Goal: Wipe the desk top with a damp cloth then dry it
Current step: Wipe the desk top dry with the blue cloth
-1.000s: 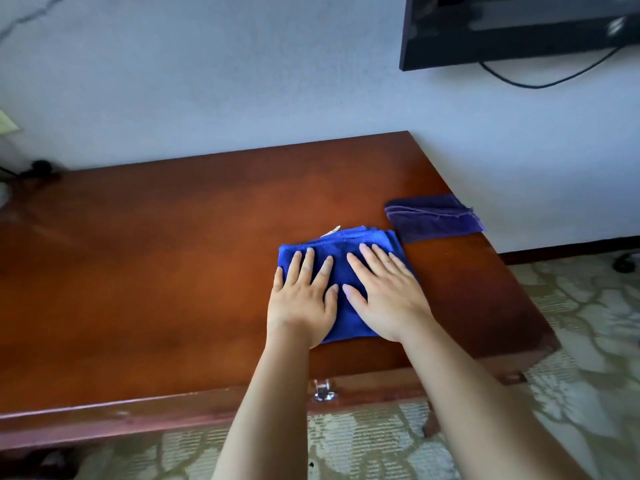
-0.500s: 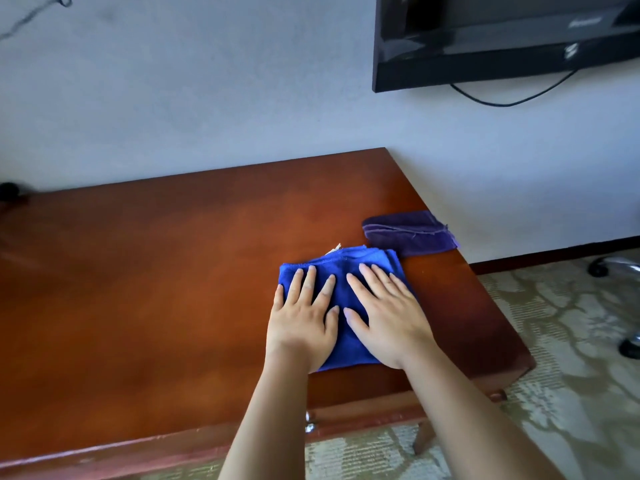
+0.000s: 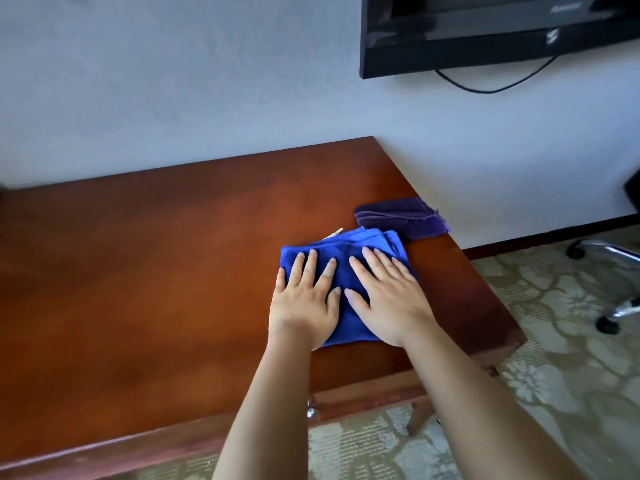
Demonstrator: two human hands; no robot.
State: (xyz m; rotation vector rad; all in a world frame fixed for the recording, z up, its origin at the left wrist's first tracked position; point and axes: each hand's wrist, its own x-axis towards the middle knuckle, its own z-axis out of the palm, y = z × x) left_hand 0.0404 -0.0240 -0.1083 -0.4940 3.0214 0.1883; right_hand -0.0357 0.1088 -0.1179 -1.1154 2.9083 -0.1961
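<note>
A folded blue cloth (image 3: 349, 249) lies on the right part of the reddish-brown wooden desk top (image 3: 156, 271). My left hand (image 3: 304, 299) and my right hand (image 3: 388, 299) rest side by side on it, palms down, fingers spread and flat. Neither hand curls around the cloth; both press it onto the wood. The near half of the cloth is hidden under my palms. A darker purple cloth (image 3: 401, 218) lies folded just beyond it, at the desk's right edge, and overhangs that edge slightly.
A black wall-mounted screen (image 3: 485, 32) with a hanging cable is up on the right. A chair's chrome base with castors (image 3: 613, 282) stands on the patterned carpet to the right. A metal drawer knob (image 3: 310, 412) shows under the front edge.
The view has tilted up and to the right, so more of the screen and the chair base shows. Both hands and the blue cloth stay in about the same spot by the purple cloth.
</note>
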